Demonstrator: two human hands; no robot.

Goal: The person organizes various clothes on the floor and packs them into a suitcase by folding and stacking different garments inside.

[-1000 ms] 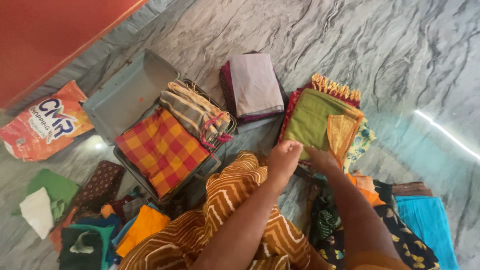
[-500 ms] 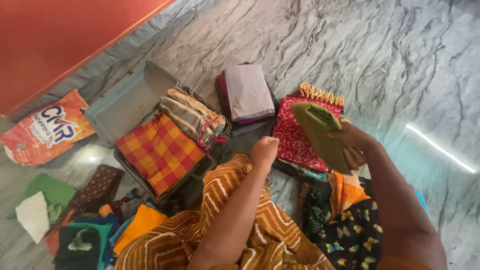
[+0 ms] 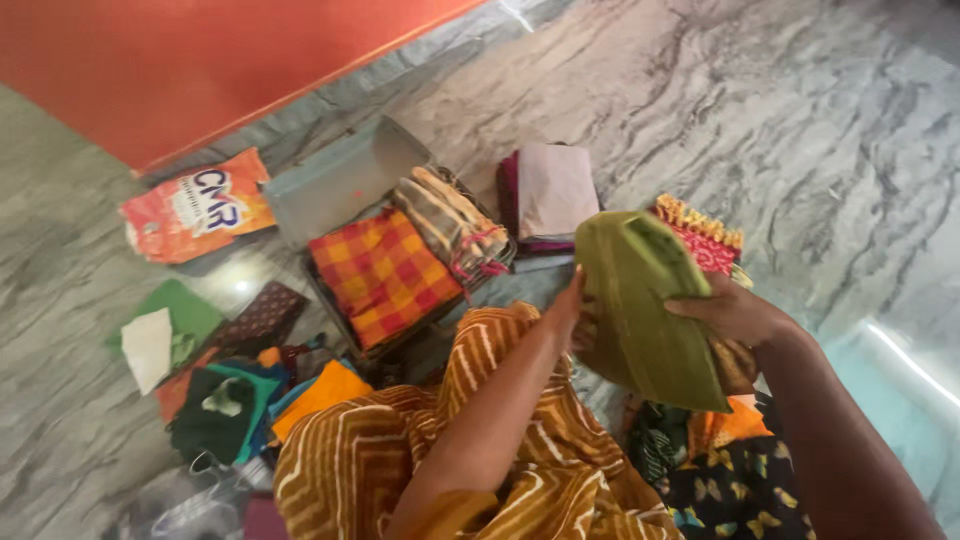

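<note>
Both hands hold a folded green cloth (image 3: 645, 310) above the lap. Right hand (image 3: 730, 312) closes over its right edge; left hand (image 3: 578, 312) presses the left edge, finger spread hidden. The long axis runs away from the fingers, toward the open suitcase (image 3: 345, 180).

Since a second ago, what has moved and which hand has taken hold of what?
The folded green cloth came off the red patterned stack and is up in the air. The right hand took it first; the left hand now touches its near edge. The open case and checked cloth stayed put.
</note>
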